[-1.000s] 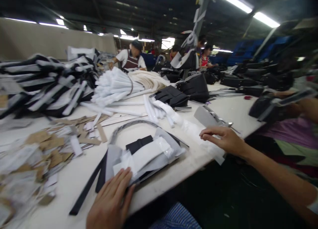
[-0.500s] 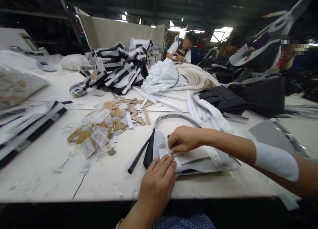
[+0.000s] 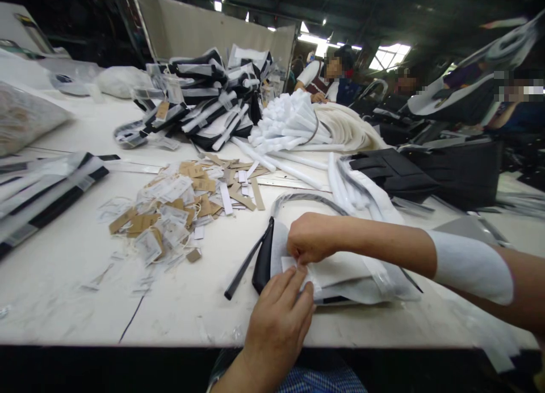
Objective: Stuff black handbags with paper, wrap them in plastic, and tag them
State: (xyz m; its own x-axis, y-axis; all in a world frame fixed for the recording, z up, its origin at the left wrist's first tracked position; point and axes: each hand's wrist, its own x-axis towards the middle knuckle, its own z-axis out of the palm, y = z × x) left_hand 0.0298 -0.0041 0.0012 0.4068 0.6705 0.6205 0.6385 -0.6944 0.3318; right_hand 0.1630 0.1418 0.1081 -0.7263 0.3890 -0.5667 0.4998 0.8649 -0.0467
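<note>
A black bag (image 3: 263, 263) lies on the table in front of me, largely covered by a whitish wrapping sheet (image 3: 349, 268). Its looped handle (image 3: 298, 197), in a clear sleeve, arches behind it, and a dark strap (image 3: 242, 268) sticks out on the left. My left hand (image 3: 281, 310) rests on the wrapping's near edge with fingers stretched out. Right above those fingertips, my right hand (image 3: 313, 239) is closed in a pinch at a small white rectangular piece (image 3: 288, 262) on the wrapping. What sits between its fingertips is hidden.
Brown and white tags (image 3: 170, 205) lie heaped to the left. Behind are wrapped black bags (image 3: 213, 97), white foam tubes (image 3: 285, 120) and black bag pieces (image 3: 426, 171). More wrapped goods (image 3: 46, 200) lie at far left. A person (image 3: 319, 80) sits across the table.
The view has shifted slightly, so the table's things sit a little differently. My left fingertips have come closer to my right hand's pinch, which stays at the wrapping.
</note>
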